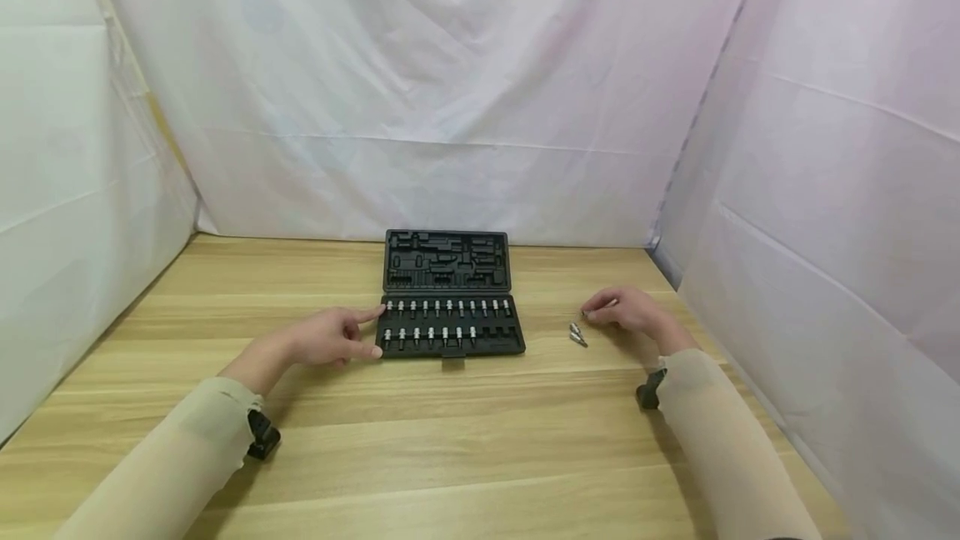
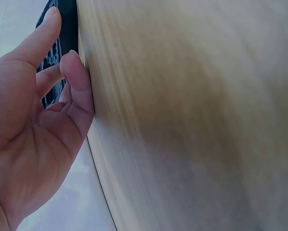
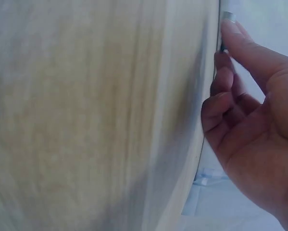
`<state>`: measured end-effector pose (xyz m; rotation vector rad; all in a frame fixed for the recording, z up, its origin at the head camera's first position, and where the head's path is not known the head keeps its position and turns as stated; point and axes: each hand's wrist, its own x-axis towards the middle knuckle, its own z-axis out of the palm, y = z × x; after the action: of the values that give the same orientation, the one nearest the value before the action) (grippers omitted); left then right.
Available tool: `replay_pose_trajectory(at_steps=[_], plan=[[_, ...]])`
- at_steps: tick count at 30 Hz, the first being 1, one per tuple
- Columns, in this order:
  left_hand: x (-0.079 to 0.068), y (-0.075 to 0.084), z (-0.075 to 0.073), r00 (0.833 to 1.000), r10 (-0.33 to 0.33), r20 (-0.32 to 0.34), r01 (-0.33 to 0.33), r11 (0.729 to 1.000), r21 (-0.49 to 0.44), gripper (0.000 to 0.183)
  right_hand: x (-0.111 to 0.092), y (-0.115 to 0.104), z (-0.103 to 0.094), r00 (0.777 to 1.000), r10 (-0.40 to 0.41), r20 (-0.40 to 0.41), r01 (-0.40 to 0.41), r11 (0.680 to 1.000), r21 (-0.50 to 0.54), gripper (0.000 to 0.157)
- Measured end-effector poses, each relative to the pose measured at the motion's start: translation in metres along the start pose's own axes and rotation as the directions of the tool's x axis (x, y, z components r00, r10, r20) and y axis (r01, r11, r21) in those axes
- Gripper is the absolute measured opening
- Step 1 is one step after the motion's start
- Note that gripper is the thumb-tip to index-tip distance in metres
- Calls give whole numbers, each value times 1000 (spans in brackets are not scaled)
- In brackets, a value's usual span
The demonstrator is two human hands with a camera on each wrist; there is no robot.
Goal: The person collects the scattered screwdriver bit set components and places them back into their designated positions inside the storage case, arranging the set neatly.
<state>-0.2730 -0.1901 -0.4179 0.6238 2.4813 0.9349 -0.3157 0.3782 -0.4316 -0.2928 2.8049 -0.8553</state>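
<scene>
A black plastic case (image 1: 447, 292) lies opened flat on the table, its moulded lid folded back. Two rows of silver-and-black bit sockets (image 1: 446, 333) stand in its front half; dark slots show at the front row's right end. My left hand (image 1: 326, 337) rests at the case's left edge, thumb and forefinger extended and spread against it, other fingers bent. To the right of the case, my right hand (image 1: 628, 312) pinches a small bit socket (image 3: 229, 16) between thumb and fingertips. Just left of that hand lie two loose bit sockets (image 1: 577, 339) on the wood.
The wood-grain table (image 1: 465, 448) stretches around the case. White cloth sheets (image 1: 435, 107) hang behind it and along both sides, the right one (image 1: 810, 273) close to my right forearm. A dark wrist camera (image 1: 649, 390) is strapped on each wrist.
</scene>
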Motion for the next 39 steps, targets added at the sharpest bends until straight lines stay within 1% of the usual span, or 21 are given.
replay_pose_trajectory(at_steps=[3,6,10,14,17,23,28,32,34,36,39], plan=[[0,0,0,1000,-2,2,2,1000,1,92,-3,-5,-2,999,13,-40,-10,998,66,28],[0,0,0,1000,-8,2,8,1000,3,93,-2,-14,-1,998,6,-59,1,993,115,31],[1,1,1,1000,-14,1,14,1000,7,92,2,-29,4,998,-16,-57,25,988,149,34],[1,1,1,1000,-17,4,17,1000,8,92,5,-46,12,998,-50,-44,57,985,162,34],[1,0,1,1000,-16,6,16,1000,7,92,8,-60,18,997,-77,-21,80,977,200,33],[1,1,0,1000,-12,1,12,1000,11,93,14,-82,32,989,-146,34,129,944,304,38],[0,2,-1,1000,-9,0,9,1000,16,92,16,-97,43,981,-180,72,141,917,373,38],[0,3,-1,1000,-9,2,9,1000,16,91,17,-107,51,975,-203,94,139,880,455,37],[0,3,-1,1000,-6,2,6,1000,15,91,17,-111,55,971,-214,102,141,867,479,37],[0,4,-1,1000,-2,2,2,1000,14,91,18,-115,59,970,-217,110,135,857,497,37],[0,4,-1,1000,-3,2,3,1000,13,90,19,-120,64,971,-212,111,130,855,502,38]])
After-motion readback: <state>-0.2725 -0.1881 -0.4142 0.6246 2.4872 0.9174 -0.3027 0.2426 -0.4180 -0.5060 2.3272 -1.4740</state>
